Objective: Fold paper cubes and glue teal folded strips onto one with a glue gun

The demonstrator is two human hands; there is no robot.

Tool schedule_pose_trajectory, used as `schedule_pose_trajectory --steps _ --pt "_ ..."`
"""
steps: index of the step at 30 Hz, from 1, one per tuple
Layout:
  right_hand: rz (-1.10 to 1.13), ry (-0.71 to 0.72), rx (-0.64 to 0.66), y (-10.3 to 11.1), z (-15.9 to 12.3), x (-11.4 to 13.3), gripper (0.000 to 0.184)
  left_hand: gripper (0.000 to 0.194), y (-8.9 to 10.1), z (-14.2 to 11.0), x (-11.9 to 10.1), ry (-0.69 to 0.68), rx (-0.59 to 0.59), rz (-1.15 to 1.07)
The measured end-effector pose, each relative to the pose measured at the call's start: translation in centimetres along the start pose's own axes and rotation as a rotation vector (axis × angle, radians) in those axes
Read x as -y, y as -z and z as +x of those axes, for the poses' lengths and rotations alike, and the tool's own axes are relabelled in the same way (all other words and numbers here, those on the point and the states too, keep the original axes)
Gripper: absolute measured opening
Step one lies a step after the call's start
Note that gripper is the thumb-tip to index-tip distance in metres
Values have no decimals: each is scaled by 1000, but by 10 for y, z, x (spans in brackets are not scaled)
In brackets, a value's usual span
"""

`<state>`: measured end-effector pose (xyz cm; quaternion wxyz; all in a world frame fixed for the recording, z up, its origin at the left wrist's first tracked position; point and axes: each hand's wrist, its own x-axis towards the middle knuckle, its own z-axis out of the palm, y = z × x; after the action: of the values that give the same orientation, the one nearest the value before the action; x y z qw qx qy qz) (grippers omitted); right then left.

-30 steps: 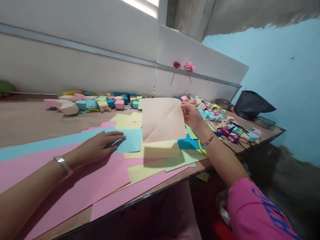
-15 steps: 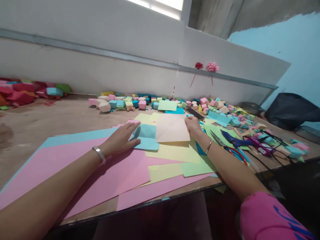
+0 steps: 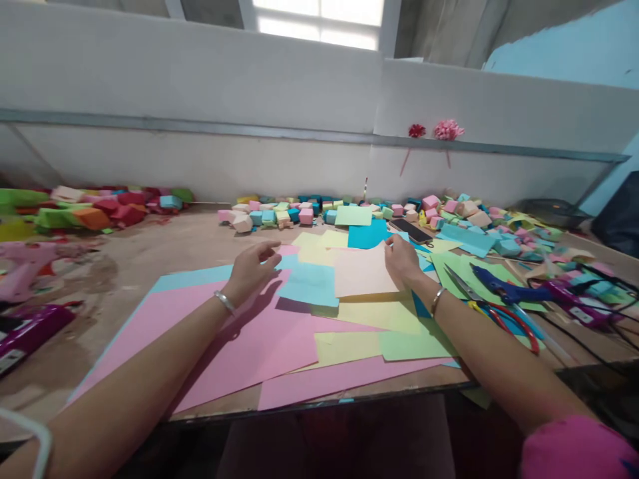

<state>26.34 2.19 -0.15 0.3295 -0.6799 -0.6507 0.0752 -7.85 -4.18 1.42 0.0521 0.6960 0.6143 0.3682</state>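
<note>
My right hand [image 3: 402, 261] pinches the upper right edge of a pale peach sheet of paper [image 3: 364, 273]. Left of that sheet, and partly under it, a light blue piece of paper [image 3: 307, 283] shows a crease. My left hand [image 3: 253, 267] hovers over the large pink sheet [image 3: 239, 352], its fingers loosely curved and apart, holding nothing. Between its fingertips and the blue paper there is a small gap. Yellow paper [image 3: 382, 316] and green paper [image 3: 417, 344] lie beneath, overlapping one another.
Scissors [image 3: 494, 309] with red and yellow handles and a blue glue gun [image 3: 509, 286] lie at the right. A phone [image 3: 410, 231] rests behind my right hand. Small folded paper cubes [image 3: 305, 216] line the back. A pink glue gun [image 3: 20, 269] is at far left.
My left hand has lifted off the light blue paper and drawn back to its left. My right hand still pinches the peach sheet. The view has turned left.
</note>
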Motion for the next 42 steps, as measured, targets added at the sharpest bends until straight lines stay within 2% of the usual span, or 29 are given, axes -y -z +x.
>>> schedule_pose_trajectory --steps 6,8,10,14,18,21,23,25,28,31,35,38,42 --pt "-150 -3 -5 9 12 -10 25 73 -9 -2 -2 -228 184 78" --pt "-194 -1 3 11 15 -13 26 75 -13 -4 -4 -271 246 63" --pt "-235 11 23 13 17 -17 27 76 -14 -6 -4 -283 256 65" --pt "-300 69 103 19 19 -24 24 79 -13 -5 0 -257 231 75" --pt "-318 169 215 28 19 -25 13 77 -13 -7 -1 -186 255 -35" --pt "-282 256 300 31 15 -19 8 63 -12 -11 -7 -80 169 -164" --pt "-245 298 333 31 12 -14 13 54 -11 -12 -11 18 113 -312" --pt "-218 310 304 30 9 -10 20 47 -10 -11 -14 79 73 -462" --pt "-200 299 165 32 10 -8 26 37 -7 -9 -15 153 21 -619" --pt "-137 292 -25 39 16 -10 26 34 -4 -7 -13 225 -26 -671" --pt "50 269 -274 50 24 -16 24 40 -3 -3 -8 275 -70 -684" --pt "151 189 -283 53 28 -22 23 42 -5 0 -4 287 -76 -696" --pt "250 101 -215 42 32 -31 25 41 -9 2 2 274 -62 -625"
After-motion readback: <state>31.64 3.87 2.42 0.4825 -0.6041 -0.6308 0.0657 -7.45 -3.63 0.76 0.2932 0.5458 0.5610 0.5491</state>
